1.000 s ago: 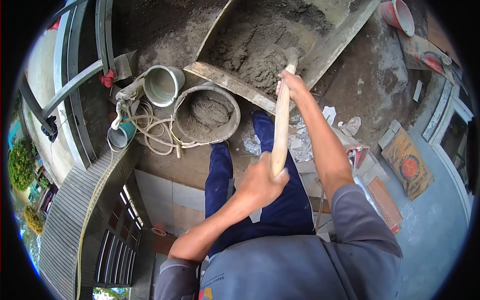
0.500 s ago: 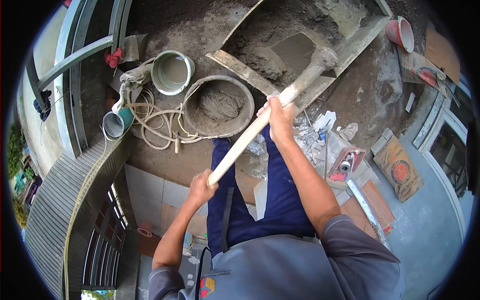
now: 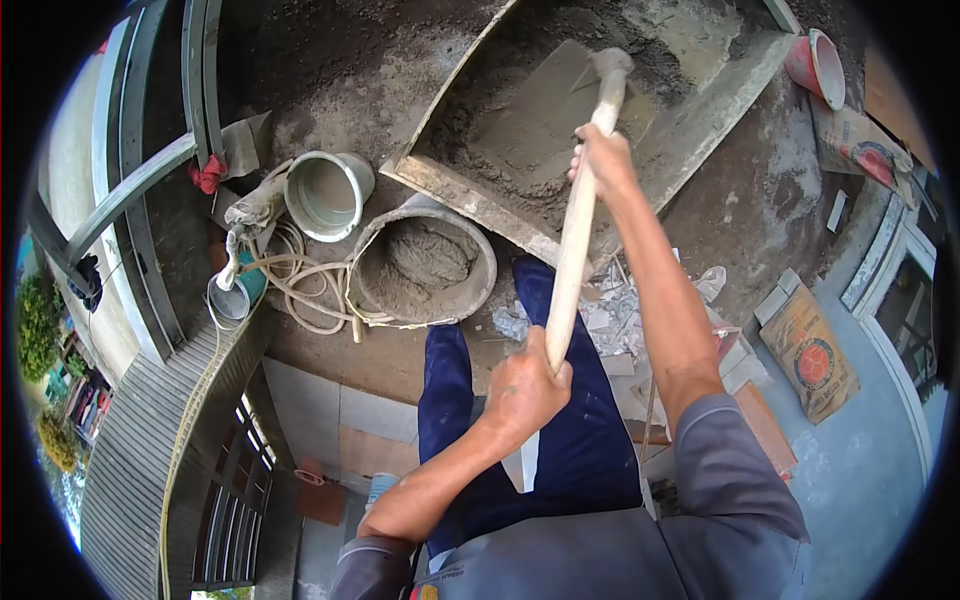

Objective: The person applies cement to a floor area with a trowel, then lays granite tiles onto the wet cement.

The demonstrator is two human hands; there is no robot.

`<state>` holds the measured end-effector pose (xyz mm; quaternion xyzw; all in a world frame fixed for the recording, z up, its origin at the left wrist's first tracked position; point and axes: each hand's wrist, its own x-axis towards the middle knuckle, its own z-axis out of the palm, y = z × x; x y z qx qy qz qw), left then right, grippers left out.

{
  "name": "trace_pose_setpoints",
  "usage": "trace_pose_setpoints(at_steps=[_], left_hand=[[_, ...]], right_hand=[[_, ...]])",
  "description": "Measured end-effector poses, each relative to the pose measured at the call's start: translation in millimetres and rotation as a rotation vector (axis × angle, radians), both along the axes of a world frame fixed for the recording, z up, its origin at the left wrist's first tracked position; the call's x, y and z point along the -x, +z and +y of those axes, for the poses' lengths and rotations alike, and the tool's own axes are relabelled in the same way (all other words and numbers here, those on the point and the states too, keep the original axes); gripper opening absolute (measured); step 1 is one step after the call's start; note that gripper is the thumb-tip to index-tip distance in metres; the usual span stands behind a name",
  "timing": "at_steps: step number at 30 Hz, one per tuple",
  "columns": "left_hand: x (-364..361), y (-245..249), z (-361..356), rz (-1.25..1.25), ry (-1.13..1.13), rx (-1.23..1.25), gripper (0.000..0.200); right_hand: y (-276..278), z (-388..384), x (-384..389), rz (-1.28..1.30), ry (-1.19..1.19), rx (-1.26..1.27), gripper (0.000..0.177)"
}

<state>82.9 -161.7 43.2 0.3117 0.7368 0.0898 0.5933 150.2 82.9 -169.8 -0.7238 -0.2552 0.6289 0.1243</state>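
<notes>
Daylit dirt ground, grey concrete floor, metal railing left, window frame right.

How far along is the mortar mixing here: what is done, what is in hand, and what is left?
Done: the bucket beside the trough holds wet mortar. In hand: the left hand and right hand grip the hoe, its head down in the trough. Left: much grey mortar lies in the trough, probably yet to be worked or scooped.

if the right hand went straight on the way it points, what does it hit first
Probably the mortar-caked metal tool head capping the long pale wooden handle, just beyond the right hand; depth is hard to judge.
</notes>
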Motion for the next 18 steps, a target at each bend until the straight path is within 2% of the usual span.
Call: trace_pose_setpoints(at_steps=[3,5,7,8,11,13,15,18], left_hand=[[7,-10,51,-0.156,0.042,-0.156,0.032],[22,-11,97,-0.243,0.077,-0.253,0.034],[36,-22,129,-0.134,0.012,-0.234,0.035],[46,-22,139,-0.130,0.050,-0.191,0.034],[71,-20,135,-0.071,0.125,-0.089,0.029],[79,-9,108,-0.033,0.145,0.006,0.030],[70,2,83,0.026,0.157,0.041,0.031],[48,4,43,0.096,0.171,0.085,0.033]], right_hand=[[15,76,-6,0.051,-0.011,-0.081,0.023],[-7,134,-5,0.125,0.015,-0.067,0.024],[-41,164,9,0.189,-0.003,-0.039,0.024],[-53,165,22,0.186,-0.004,-0.052,0.024],[-97,134,62,0.213,0.010,0.040,0.025],[-91,89,88,0.170,0.076,0.093,0.023],[-94,38,93,0.213,0.002,0.173,0.017],[-96,-35,94,0.197,0.114,0.308,0.022]])
